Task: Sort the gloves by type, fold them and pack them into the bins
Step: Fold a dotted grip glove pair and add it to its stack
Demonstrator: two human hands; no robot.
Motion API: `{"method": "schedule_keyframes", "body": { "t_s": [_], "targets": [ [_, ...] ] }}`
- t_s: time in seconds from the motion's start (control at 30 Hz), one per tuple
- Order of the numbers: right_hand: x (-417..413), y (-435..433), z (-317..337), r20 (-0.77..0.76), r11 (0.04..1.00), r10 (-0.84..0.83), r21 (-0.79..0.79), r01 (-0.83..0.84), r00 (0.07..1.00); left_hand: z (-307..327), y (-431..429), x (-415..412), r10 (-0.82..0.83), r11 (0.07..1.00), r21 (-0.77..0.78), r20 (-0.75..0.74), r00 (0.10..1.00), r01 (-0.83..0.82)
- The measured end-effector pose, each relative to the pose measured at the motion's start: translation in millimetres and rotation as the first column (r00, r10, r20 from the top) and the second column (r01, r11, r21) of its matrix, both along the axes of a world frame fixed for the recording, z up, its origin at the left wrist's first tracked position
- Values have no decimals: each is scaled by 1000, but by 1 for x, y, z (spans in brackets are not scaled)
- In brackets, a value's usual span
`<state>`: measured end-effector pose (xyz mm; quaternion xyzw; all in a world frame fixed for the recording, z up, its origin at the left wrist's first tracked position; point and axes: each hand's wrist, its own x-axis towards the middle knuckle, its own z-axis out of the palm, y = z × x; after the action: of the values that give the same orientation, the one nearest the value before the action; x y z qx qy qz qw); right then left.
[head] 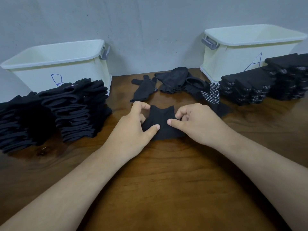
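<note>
I am at the folding step. A plain black glove (162, 121) lies on the worktop (166, 177) between my two hands, and I place everything else from it. My left hand (131, 130) grips its left edge, thumb pressed on top and the fingers (141, 106) curled over the far side. My right hand (198, 125) pinches its right edge the same way, thumb flat on the cloth. Both sets of fingers are clamped on the glove. The cloth is bunched and partly doubled, and I cannot tell how many folds it has.

Left of the glove stands the plain stack (70, 110) of folded gloves, with the bin marked B (55, 65) behind it. Right of the glove and farther back sits the dotted stack (250, 87), in front of the bin marked A (233, 54). Just beyond the glove lie a few loose gloves (175, 80), some with dots.

Both stacks stand outside the bins, so I judge that packing is yet to come and few gloves are left to sort. Next I should press this fold flat with its edges lined up, then carry it left to the plain stack, since I see no dots on it. Soft knit springs open, so the pinch should hold until it lands.
</note>
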<state>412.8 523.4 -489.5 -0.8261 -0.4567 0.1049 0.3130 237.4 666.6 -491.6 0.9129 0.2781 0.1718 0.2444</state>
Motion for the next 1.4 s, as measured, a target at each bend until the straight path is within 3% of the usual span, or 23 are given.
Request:
{"method": "schedule_keyframes", "body": {
  "t_s": [0.17, 0.23, 0.33, 0.43, 0.6, 0.73, 0.9, 1.0, 1.1, 1.17, 1.27, 1.33, 1.4],
  "targets": [
    [0, 1, -3, 86, 998, -67, -15, 68, 994, -4, 3, 0, -82, 994, 67, -14, 997, 82],
    [-1, -1, -2, 152, 999, -43, 15, 41, 987, -3, 3, 0, -138, 976, 156, -110, 984, 154],
    [-3, -1, 1, 332, 985, 148, 31, -167, 932, -4, 3, -2, -140, 962, 186, -285, 948, 198],
    [-2, 2, 1, 395, 936, 350, -98, -339, 850, -1, 2, -3, -148, 968, 146, -332, 932, 206],
    [1, -1, 1, 308, 938, 347, -116, -327, 886, 9, 10, -10, -243, 926, 244, -194, 950, 287],
    [-2, -4, 5, 331, 929, 370, -144, -341, 868, 12, 13, -12, -357, 835, 370, -198, 913, 406],
    [-5, -1, 3, 375, 902, 431, -199, -383, 821, 17, 1, -5, -331, 822, 448, -124, 935, 351],
    [-9, -3, 8, 383, 926, 376, -118, -359, 844, 20, -2, -7, -255, 871, 414, -77, 964, 264],
    [-10, -9, 14, 166, 939, 314, 92, -332, 935, 23, -3, -14, -226, 936, 305, 132, 965, 178],
    [-15, -10, 23, -128, 929, 317, 241, -281, 940, 28, -7, -16, -148, 989, 74, 336, 930, 130],
    [-22, -8, 28, -604, 927, 324, 357, -116, 728, 35, -9, -16, -12, 963, -240, 415, 910, 122],
    [-23, -5, 26, -666, 936, 295, 344, -69, 685, 38, -7, -14, 30, 902, -405, 400, 916, 147],
    [-22, -4, 23, -670, 947, 244, 319, -25, 701, 39, -3, -14, 46, 770, -600, 389, 920, 216]
  ]
}}
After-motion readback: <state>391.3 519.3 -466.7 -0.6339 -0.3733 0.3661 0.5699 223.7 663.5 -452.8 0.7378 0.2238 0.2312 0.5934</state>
